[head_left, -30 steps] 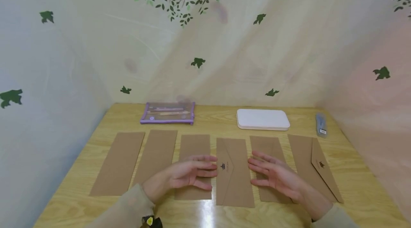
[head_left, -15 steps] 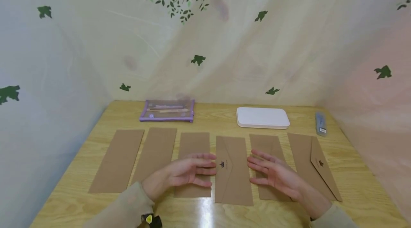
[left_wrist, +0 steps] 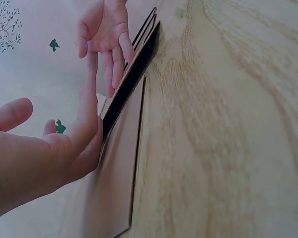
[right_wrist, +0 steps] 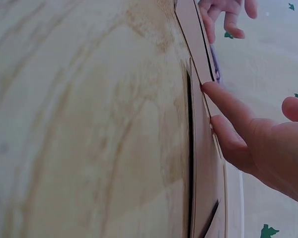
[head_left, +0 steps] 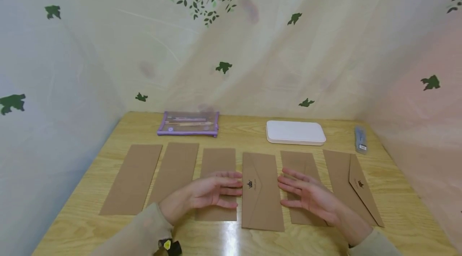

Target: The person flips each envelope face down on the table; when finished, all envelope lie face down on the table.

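Observation:
A brown paper envelope (head_left: 262,212) with a pointed flap and a small dark crown print lies between my two hands in the head view. My left hand (head_left: 216,190) is at its left edge, fingers extended and fingertips right at the paper's side. Over the neighbouring plain brown envelope (head_left: 216,161) passes that same hand, covering part of it. From the other side, my right hand (head_left: 308,194) reaches the right edge with spread, extended fingers, overlapping another brown envelope (head_left: 299,160). Both wrist views show straight fingers beside the envelopes, low over the table.
Two plain brown envelopes, a far-left one (head_left: 135,180) and its neighbour (head_left: 177,172), lie leftward. At far right lies an envelope (head_left: 343,184) with its flap slightly raised. Behind the row are a purple-edged pencil pouch (head_left: 187,132), a white flat case (head_left: 296,132) and a small grey-blue packet (head_left: 360,140).
The head view has shifted slightly, so the table sits a little higher in it. Both hands stay at the sides of the crown-printed envelope, and the envelopes keep their places.

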`<state>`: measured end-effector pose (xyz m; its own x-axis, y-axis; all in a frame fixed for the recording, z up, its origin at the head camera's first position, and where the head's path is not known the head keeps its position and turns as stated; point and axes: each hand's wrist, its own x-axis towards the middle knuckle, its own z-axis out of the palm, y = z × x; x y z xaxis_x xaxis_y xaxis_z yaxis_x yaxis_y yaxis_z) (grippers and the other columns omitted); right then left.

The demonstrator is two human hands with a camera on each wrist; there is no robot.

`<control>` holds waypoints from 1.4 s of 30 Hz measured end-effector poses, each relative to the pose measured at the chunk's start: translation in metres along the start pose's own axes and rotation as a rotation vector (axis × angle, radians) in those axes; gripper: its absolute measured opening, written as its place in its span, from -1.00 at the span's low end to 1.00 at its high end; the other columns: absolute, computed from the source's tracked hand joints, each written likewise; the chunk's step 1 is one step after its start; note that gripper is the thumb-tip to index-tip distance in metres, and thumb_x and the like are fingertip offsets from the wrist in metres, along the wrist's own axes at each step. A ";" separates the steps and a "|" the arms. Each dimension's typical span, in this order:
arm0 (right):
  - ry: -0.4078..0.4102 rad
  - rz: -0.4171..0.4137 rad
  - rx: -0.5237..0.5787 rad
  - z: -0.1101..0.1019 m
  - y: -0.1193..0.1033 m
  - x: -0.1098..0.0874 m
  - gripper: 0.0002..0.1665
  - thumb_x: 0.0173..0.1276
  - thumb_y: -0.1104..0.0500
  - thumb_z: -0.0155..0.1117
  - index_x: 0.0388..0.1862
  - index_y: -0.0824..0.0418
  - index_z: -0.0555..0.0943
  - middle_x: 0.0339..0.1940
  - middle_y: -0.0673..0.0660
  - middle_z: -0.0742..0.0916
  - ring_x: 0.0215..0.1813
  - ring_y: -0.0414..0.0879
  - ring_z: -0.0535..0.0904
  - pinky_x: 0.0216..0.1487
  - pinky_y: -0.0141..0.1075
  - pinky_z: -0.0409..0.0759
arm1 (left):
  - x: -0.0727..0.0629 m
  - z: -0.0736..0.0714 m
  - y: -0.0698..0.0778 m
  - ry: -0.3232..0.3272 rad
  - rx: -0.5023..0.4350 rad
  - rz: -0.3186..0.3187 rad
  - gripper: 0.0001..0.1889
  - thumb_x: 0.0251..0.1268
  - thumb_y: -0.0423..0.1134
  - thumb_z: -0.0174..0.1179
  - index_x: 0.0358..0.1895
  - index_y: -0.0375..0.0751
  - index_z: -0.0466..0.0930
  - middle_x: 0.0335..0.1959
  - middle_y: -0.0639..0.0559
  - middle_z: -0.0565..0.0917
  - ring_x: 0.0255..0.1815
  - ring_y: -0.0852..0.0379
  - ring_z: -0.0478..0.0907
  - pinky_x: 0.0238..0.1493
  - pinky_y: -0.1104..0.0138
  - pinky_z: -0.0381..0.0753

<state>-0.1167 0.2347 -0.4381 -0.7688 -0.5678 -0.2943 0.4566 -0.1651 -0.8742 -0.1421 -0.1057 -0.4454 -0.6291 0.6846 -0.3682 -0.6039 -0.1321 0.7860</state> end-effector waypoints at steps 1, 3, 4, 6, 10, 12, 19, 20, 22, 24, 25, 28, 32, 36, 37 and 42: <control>-0.002 0.001 -0.001 0.000 0.000 0.000 -0.20 0.71 0.18 -0.18 0.63 0.38 -0.33 0.62 0.47 -0.10 0.62 0.21 -0.02 0.40 0.17 0.38 | 0.000 0.000 0.000 0.002 0.003 0.003 -0.41 0.48 -0.26 0.13 0.46 -0.42 0.20 0.38 -0.37 0.35 0.29 -0.19 0.43 0.27 -0.09 0.53; -0.007 -0.001 -0.002 -0.001 0.000 0.000 -0.20 0.71 0.18 -0.18 0.63 0.38 -0.33 0.62 0.47 -0.09 0.61 0.20 0.01 0.40 0.17 0.38 | 0.001 0.000 0.000 0.003 0.011 0.011 -0.40 0.47 -0.27 0.14 0.46 -0.43 0.20 0.37 -0.36 0.37 0.27 -0.17 0.45 0.31 -0.05 0.50; -0.008 -0.002 -0.003 -0.001 0.001 0.000 -0.20 0.71 0.17 -0.18 0.63 0.38 -0.33 0.62 0.47 -0.08 0.61 0.19 0.02 0.40 0.17 0.38 | 0.001 0.000 0.000 0.004 0.015 0.017 -0.40 0.46 -0.27 0.15 0.45 -0.43 0.21 0.36 -0.35 0.38 0.26 -0.16 0.46 0.33 -0.04 0.48; -0.010 -0.007 -0.001 -0.001 0.001 -0.001 -0.20 0.71 0.17 -0.17 0.63 0.39 -0.32 0.62 0.47 -0.07 0.61 0.19 0.03 0.39 0.17 0.39 | 0.001 0.000 0.000 0.004 0.021 0.027 -0.41 0.45 -0.28 0.16 0.44 -0.43 0.22 0.34 -0.35 0.40 0.25 -0.16 0.48 0.36 -0.02 0.45; -0.013 -0.011 0.003 -0.001 0.001 0.000 -0.20 0.71 0.17 -0.17 0.63 0.38 -0.33 0.62 0.47 -0.07 0.61 0.21 0.01 0.39 0.18 0.39 | 0.002 0.000 0.001 -0.005 0.018 0.037 -0.44 0.46 -0.29 0.15 0.42 -0.43 0.23 0.32 -0.35 0.41 0.23 -0.18 0.52 0.36 -0.01 0.46; -0.015 -0.011 0.009 -0.001 0.001 0.000 -0.20 0.71 0.17 -0.17 0.63 0.38 -0.33 0.62 0.47 -0.07 0.62 0.22 0.00 0.40 0.19 0.38 | 0.002 0.000 0.002 -0.013 0.012 0.035 -0.44 0.47 -0.29 0.13 0.43 -0.42 0.22 0.32 -0.35 0.40 0.22 -0.19 0.53 0.35 0.00 0.48; -0.026 -0.002 0.022 0.001 0.001 0.002 -0.20 0.71 0.18 -0.18 0.63 0.36 -0.35 0.62 0.46 -0.07 0.61 0.24 -0.01 0.41 0.19 0.36 | 0.002 0.000 0.002 -0.034 -0.012 0.032 -0.35 0.46 -0.30 0.15 0.49 -0.40 0.10 0.28 -0.34 0.40 0.20 -0.19 0.53 0.31 -0.02 0.51; -0.028 0.000 0.023 0.002 0.001 0.002 -0.20 0.71 0.18 -0.18 0.63 0.36 -0.35 0.62 0.46 -0.08 0.61 0.25 -0.02 0.41 0.19 0.35 | 0.001 0.000 0.002 -0.034 -0.017 0.032 -0.32 0.45 -0.29 0.16 0.50 -0.40 0.07 0.28 -0.34 0.40 0.20 -0.19 0.53 0.31 -0.03 0.51; -0.027 0.007 0.023 0.003 0.002 0.003 -0.19 0.70 0.18 -0.17 0.64 0.35 -0.35 0.62 0.46 -0.08 0.61 0.27 -0.03 0.42 0.19 0.35 | 0.001 0.001 0.001 -0.033 -0.031 0.034 -0.29 0.44 -0.30 0.17 0.52 -0.39 0.03 0.27 -0.35 0.40 0.19 -0.20 0.53 0.31 -0.04 0.50; -0.028 0.012 0.023 0.004 0.002 0.004 -0.18 0.70 0.17 -0.16 0.64 0.34 -0.36 0.62 0.46 -0.08 0.61 0.27 -0.04 0.42 0.19 0.34 | 0.001 0.001 0.001 -0.031 -0.042 0.036 -0.28 0.44 -0.30 0.18 0.52 -0.40 0.01 0.25 -0.35 0.40 0.17 -0.19 0.53 0.32 -0.04 0.50; -0.028 0.015 0.023 0.004 0.002 0.004 -0.18 0.70 0.17 -0.16 0.64 0.33 -0.36 0.62 0.46 -0.08 0.61 0.27 -0.04 0.42 0.19 0.34 | 0.001 0.001 0.001 -0.031 -0.046 0.036 -0.27 0.44 -0.30 0.18 0.52 -0.41 0.01 0.24 -0.35 0.40 0.17 -0.19 0.54 0.32 -0.04 0.50; -0.025 0.016 0.022 0.005 0.003 0.004 -0.17 0.70 0.16 -0.15 0.64 0.32 -0.35 0.62 0.45 -0.06 0.61 0.27 -0.02 0.42 0.19 0.35 | 0.002 0.001 -0.001 -0.034 -0.051 0.034 -0.28 0.45 -0.30 0.17 0.52 -0.45 0.01 0.22 -0.35 0.42 0.14 -0.16 0.54 0.32 -0.02 0.51; -0.019 0.019 0.026 0.005 0.003 0.004 -0.17 0.70 0.16 -0.13 0.65 0.32 -0.34 0.63 0.45 -0.04 0.60 0.25 0.03 0.41 0.19 0.36 | 0.003 0.000 -0.002 -0.046 -0.041 0.029 -0.31 0.47 -0.30 0.13 0.51 -0.48 0.04 0.21 -0.32 0.45 0.12 -0.12 0.55 0.31 0.00 0.52; -0.016 0.023 0.027 0.006 0.002 0.005 -0.17 0.70 0.16 -0.13 0.65 0.32 -0.33 0.63 0.44 -0.07 0.60 0.24 0.05 0.41 0.18 0.36 | 0.004 0.000 -0.001 -0.061 -0.030 0.031 -0.34 0.48 -0.30 0.12 0.50 -0.49 0.07 0.16 -0.28 0.47 0.12 -0.11 0.54 0.30 0.00 0.53; -0.013 0.024 0.027 0.006 0.002 0.006 -0.17 0.69 0.17 -0.12 0.65 0.32 -0.32 0.63 0.44 -0.08 0.60 0.25 0.05 0.41 0.18 0.36 | 0.004 0.001 0.000 -0.064 -0.030 0.030 -0.34 0.48 -0.30 0.12 0.50 -0.48 0.07 0.15 -0.27 0.47 0.12 -0.11 0.54 0.30 0.00 0.53; -0.001 0.025 0.026 0.010 0.001 0.008 -0.17 0.68 0.18 -0.11 0.65 0.31 -0.31 0.64 0.42 -0.13 0.59 0.31 0.03 0.40 0.19 0.37 | 0.005 0.003 0.002 -0.066 -0.027 0.031 -0.32 0.47 -0.28 0.15 0.50 -0.46 0.08 0.15 -0.27 0.47 0.09 -0.10 0.56 0.28 0.00 0.55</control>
<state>-0.1182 0.2223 -0.4372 -0.7565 -0.5726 -0.3159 0.4872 -0.1712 -0.8563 -0.1451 -0.1004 -0.4439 -0.6146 0.7253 -0.3101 -0.5981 -0.1722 0.7827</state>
